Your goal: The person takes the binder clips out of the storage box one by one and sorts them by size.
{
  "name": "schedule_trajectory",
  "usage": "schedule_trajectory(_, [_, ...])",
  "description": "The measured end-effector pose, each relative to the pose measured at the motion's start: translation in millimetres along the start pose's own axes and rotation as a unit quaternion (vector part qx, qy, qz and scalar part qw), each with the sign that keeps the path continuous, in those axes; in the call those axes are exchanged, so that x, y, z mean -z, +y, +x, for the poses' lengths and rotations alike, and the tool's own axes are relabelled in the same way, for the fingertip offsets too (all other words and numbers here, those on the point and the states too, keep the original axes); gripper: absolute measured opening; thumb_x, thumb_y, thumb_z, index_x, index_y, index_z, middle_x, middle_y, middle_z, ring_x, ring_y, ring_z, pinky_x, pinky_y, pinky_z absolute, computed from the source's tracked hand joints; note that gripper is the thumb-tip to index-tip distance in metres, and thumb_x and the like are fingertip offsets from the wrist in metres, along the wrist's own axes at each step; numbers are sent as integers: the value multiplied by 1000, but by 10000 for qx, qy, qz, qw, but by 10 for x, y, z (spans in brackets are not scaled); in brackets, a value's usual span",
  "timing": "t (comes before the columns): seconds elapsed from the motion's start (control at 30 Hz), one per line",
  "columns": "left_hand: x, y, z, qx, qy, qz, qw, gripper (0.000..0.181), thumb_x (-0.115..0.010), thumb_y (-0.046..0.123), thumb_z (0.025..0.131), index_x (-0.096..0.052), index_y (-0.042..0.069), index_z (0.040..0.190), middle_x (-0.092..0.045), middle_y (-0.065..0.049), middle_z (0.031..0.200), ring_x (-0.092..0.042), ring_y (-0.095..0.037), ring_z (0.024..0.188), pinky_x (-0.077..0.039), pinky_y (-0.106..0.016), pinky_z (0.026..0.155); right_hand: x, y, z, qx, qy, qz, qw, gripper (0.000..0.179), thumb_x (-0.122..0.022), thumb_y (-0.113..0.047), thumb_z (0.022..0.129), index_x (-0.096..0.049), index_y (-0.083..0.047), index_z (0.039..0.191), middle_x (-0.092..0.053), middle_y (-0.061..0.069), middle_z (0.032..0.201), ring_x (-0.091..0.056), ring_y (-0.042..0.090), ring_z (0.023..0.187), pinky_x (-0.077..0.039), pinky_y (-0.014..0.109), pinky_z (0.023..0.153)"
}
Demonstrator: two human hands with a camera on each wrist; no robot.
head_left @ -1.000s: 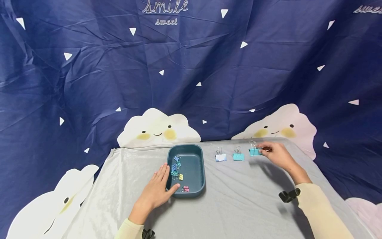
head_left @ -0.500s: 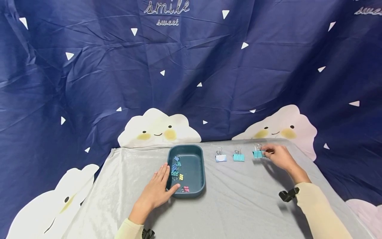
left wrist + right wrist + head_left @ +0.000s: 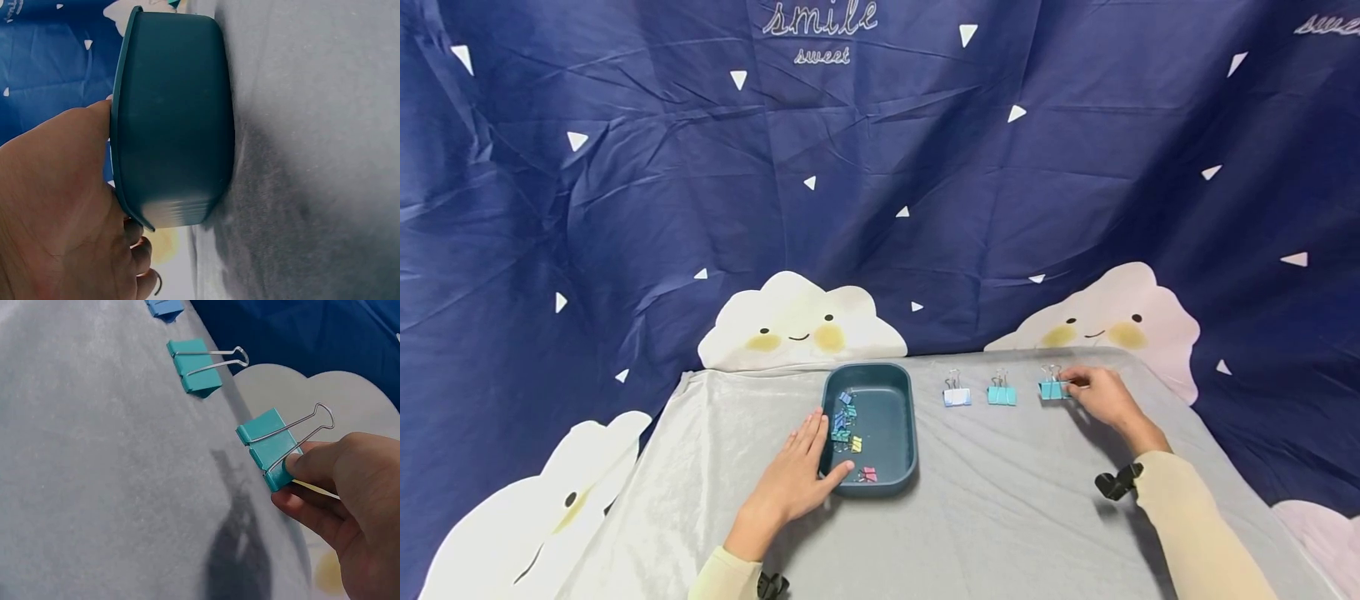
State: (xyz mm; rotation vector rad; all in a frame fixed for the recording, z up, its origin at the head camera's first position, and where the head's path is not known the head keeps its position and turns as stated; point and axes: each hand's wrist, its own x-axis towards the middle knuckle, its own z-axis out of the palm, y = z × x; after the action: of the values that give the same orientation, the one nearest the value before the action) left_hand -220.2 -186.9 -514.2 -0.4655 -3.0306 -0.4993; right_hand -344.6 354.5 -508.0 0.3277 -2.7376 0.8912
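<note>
My right hand [image 3: 1103, 395] pinches a turquoise binder clip [image 3: 272, 447] between thumb and fingers, its wire handles pointing to the back. To its left in the head view stand a second turquoise binder clip [image 3: 1002, 395] and a white-and-blue binder clip [image 3: 957, 397], forming a row. My left hand [image 3: 790, 475] rests on the left rim of a dark teal tray [image 3: 913, 425], fingers straight and thumb over the near left corner. Inside the tray lie small blue and green clips [image 3: 841, 422], a yellow clip [image 3: 856, 444] and a pink clip [image 3: 868, 474].
A grey cloth [image 3: 970, 517] covers the table. Behind its back edge hangs a dark blue curtain [image 3: 865, 133] with white triangles and smiling clouds. Each wrist wears a black camera mount, such as the one on the right wrist [image 3: 1118, 482].
My right hand has shifted the turquoise binder clip a little to the right and nearer me, bringing it level with the other two. The left hand stays on the tray.
</note>
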Motion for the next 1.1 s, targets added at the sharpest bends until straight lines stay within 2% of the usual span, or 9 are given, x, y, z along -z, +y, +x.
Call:
schedule_trajectory(0.1, [1,-8,6,-6,31,-32,10000,98,-51,67,104,-24,-2,168,-19,-18,178,-22,-37,165,-25,-55,134,-31,44,18,-95,-75,-30,9999,19,-67,2,97,-77,5,112,-76,30,114,-72,52,106,-62,54,83])
schedule_trajectory(0.23, [4,-14,13,-2,54,-22,10000,97,-50,67,104,-25,-2,168,-19,-19,178,-22,-37,165,-25,-54,134,-89,104,44,-326,-214,-80,9992,19,-66,0,99,-77,5,114,-76,30,115,-72,49,106,-61,51,82])
schedule_trajectory(0.33, [5,-12,18,15,19,14,10000,98,-49,68,104,-23,-1,168,-18,-18,178,-20,-36,166,-23,-53,135,-137,127,53,-495,-279,-104,9983,20,-66,-2,100,-76,6,115,-75,31,118,-70,49,109,-60,55,87])
schedule_trajectory(0.5, [4,-7,20,4,14,20,10000,98,-49,68,104,-23,-1,168,-17,-17,179,-20,-35,166,-23,-53,135,-204,150,45,-510,-231,-193,9982,23,-66,-2,101,-74,9,119,-73,33,121,-67,54,115,-55,65,97])
schedule_trajectory(0.8, [16,7,-1,12,-3,-36,10000,98,-50,68,104,-24,-2,168,-18,-18,178,-19,-34,166,-24,-53,134,-254,186,15,-673,-200,-220,9973,26,-64,-4,102,-71,9,124,-71,34,123,-66,53,116,-54,65,98])
schedule_trajectory(1.1, [4,6,-3,-9,27,-14,10000,98,-49,68,104,-24,-1,168,-18,-18,178,-21,-35,166,-24,-53,134,-268,182,19,-651,-236,-234,9973,28,-62,-5,103,-69,8,127,-70,34,126,-65,54,118,-52,66,101])
